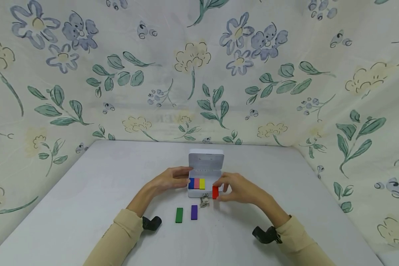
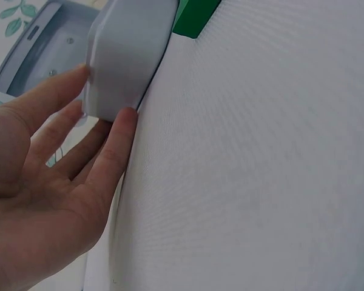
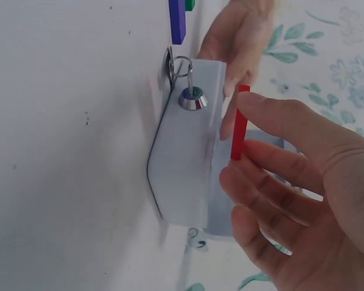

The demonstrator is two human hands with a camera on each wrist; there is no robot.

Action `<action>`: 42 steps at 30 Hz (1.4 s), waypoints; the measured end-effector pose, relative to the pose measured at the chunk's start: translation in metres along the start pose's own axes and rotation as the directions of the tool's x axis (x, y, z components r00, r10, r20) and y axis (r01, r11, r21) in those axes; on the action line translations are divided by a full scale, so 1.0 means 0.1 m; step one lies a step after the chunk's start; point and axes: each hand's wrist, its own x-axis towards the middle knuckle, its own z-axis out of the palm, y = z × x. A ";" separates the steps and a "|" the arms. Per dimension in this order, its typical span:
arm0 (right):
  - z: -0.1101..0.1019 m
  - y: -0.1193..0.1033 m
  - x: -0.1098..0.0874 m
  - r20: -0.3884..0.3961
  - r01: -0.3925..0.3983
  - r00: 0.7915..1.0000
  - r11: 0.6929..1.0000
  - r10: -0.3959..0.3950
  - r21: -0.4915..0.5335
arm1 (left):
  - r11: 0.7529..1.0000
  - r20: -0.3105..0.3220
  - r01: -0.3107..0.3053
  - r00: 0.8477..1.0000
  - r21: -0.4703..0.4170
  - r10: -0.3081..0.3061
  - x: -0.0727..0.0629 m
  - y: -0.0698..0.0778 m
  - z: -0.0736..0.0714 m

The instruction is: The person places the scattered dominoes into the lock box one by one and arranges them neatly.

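A small white metal cash box (image 1: 194, 194) stands on the table with its lid (image 1: 206, 162) raised at the back. Inside, at the left, a blue block (image 1: 191, 183), a pink block (image 1: 197, 183) and a yellow block (image 1: 202, 184) lie side by side. My left hand (image 1: 171, 178) touches the box's left side with fairly straight fingers. Between thumb and fingertips, my right hand (image 1: 237, 188) pinches a red block (image 3: 239, 124), held over the box's front right rim. Keys (image 1: 204, 201) hang from the lock (image 3: 193, 98) on the front wall.
In front of the box, a green block (image 1: 179, 215) and a purple block (image 1: 194, 212) lie apart on the white table (image 1: 219, 244). Flower-patterned cloth (image 1: 193, 88) hangs behind the table and along its sides.
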 end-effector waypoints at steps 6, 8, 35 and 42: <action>-0.01 0.04 0.07 -0.009 -0.016 1.000 1.000 0.015 -0.004 | 1.000 0.002 -0.004 1.000 -0.009 0.004 0.00 -0.01 0.00; -0.01 0.05 0.10 -0.010 -0.015 1.000 1.000 0.015 -0.005 | 1.000 0.002 -0.008 1.000 -0.009 0.008 0.00 -0.01 0.00; 0.02 0.19 0.36 -0.017 -0.028 0.999 1.000 0.028 -0.001 | 1.000 -0.010 0.006 1.000 0.027 -0.006 0.00 -0.01 0.00; 0.06 0.22 0.40 -0.015 -0.073 0.997 0.997 0.073 0.011 | 1.000 -0.010 0.001 1.000 0.027 -0.001 0.00 -0.01 0.00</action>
